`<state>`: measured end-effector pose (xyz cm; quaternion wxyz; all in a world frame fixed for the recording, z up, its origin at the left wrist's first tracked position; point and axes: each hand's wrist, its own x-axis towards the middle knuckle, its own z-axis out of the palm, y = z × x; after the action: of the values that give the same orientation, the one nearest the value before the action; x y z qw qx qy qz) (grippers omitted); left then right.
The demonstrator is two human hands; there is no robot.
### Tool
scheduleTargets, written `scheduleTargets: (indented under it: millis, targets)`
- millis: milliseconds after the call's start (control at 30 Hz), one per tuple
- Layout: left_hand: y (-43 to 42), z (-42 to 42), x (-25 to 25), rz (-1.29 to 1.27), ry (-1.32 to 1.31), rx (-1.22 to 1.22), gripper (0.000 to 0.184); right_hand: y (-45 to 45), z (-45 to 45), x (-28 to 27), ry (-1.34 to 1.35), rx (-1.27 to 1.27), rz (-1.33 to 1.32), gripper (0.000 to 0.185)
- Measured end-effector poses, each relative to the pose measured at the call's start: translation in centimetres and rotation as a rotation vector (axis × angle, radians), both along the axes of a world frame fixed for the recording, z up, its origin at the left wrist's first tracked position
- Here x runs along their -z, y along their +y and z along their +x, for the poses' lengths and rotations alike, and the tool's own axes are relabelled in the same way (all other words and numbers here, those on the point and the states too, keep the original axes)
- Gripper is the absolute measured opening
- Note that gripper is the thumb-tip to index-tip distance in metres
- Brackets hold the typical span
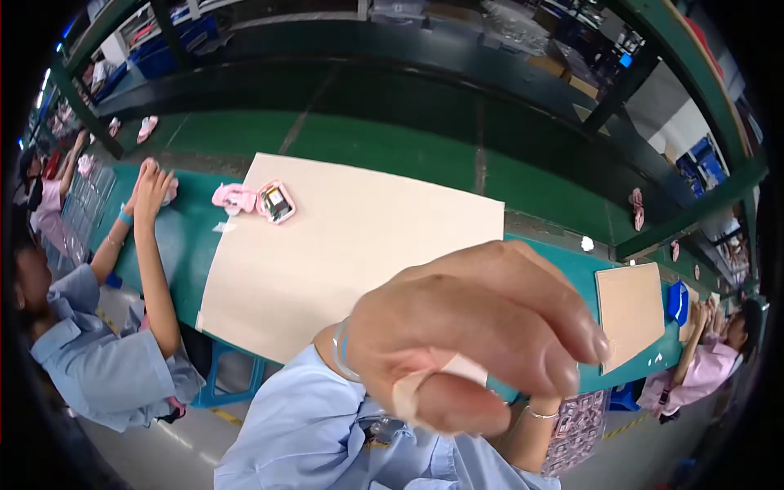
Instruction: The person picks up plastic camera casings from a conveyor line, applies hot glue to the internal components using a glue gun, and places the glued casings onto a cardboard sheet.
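My left hand (465,327) is raised close to the camera, over the front edge of a beige board (351,229). Its fingers curve loosely away from the thumb, with no object visible between them. A pale tape or bandage (408,394) wraps the thumb. Behind it, only the wrist and edge of my right hand (543,406) show, and its fingers are hidden. At the board's far left corner lie a pink fabric-like piece (233,198) and a pink-rimmed part (276,202) with electronics inside, both away from my hands.
At left, a co-worker's hands (153,186) hold a pink piece on the green table (184,245). Another person (702,363) works at far right, near a cardboard sheet (630,310) and a blue object (678,302). A dark green conveyor (392,139) runs behind the table.
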<state>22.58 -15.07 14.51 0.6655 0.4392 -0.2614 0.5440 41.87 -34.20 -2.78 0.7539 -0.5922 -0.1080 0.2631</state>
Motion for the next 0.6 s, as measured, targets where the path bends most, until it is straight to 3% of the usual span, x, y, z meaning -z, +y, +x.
scheduleTargets:
  millis: [200,600]
  targets:
    - [0.2,-0.5,3.0,-0.128,0.036,0.046,0.010,-0.3,0.6,0.5,0.021,-0.033,-0.082,0.032]
    - [-2.1,1.8,2.0,-0.153,0.034,0.139,0.008,-0.3,0.6,0.3,0.012,-0.042,-0.017,0.033]
